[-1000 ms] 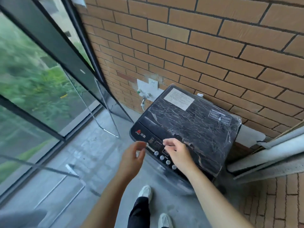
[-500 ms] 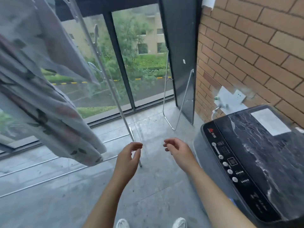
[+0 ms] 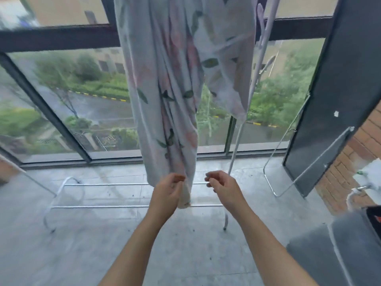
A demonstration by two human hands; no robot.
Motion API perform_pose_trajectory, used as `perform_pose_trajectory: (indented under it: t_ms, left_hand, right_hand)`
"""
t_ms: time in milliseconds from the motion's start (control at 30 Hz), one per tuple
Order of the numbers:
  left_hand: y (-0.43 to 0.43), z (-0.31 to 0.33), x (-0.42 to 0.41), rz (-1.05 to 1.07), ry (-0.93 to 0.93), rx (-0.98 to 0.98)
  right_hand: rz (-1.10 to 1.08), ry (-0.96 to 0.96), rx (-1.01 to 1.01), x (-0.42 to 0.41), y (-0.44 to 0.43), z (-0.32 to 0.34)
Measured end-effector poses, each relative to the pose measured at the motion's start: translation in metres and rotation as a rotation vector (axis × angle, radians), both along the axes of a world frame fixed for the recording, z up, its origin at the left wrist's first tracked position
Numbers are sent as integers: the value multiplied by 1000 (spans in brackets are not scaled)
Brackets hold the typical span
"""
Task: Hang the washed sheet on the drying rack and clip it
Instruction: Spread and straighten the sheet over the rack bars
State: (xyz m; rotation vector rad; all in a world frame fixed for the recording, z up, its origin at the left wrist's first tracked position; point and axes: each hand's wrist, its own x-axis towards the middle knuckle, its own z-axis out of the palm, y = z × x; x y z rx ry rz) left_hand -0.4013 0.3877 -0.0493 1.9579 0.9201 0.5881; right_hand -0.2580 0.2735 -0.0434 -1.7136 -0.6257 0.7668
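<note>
Spreading the sheet (image 3: 175, 83) is, I judge, your step in hand: it hangs bunched in a narrow fall from the top of the drying rack (image 3: 240, 129), its lower end just above the floor rails. Draw that hem sideways with even tension so the folds open before you clip. Your left hand (image 3: 168, 191) has its grip pinched on the bottom corner; your right hand (image 3: 223, 185) is just beside it, fingers curled, holding nothing

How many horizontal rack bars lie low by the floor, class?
2: a far bar passing behind the sheet, and a near bar below the hands. The sheet may hide others higher up.
</note>
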Motion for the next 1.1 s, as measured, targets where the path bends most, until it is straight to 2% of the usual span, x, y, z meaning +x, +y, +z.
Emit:
perform_pose_trajectory:
  t_ms: [167, 267, 467, 700, 800, 900, 967, 1033, 1100]
  left_hand:
    - [64, 25, -3, 28, -72, 83]
    - [105, 51, 11, 18, -133, 210]
    - [181, 135, 68, 4, -244, 524]
    - [227, 233, 119, 16, -386, 751]
    - [238, 272, 137, 2, -433, 818]
    - [243, 315, 159, -32, -471, 922]
    - [244, 341, 175, -43, -472, 1013]
    - [247, 364, 193, -38, -418, 1123]
    - [253, 381, 211, -26, -289, 1212]
  right_hand:
    - [50, -127, 50, 5, 68, 35]
    - [75, -217, 129, 22, 107, 67]
    - [108, -376, 348, 78, 176, 151]
    - [110, -618, 615, 126, 213, 247]
    - [89, -821, 645, 129, 214, 267]
    - [-64, -1088, 724, 137, 208, 283]
    - [-244, -1297, 691, 145, 202, 291]
    - [-409, -1448, 487, 153, 198, 297]
    - [-423, -1385, 203, 160, 195, 302]
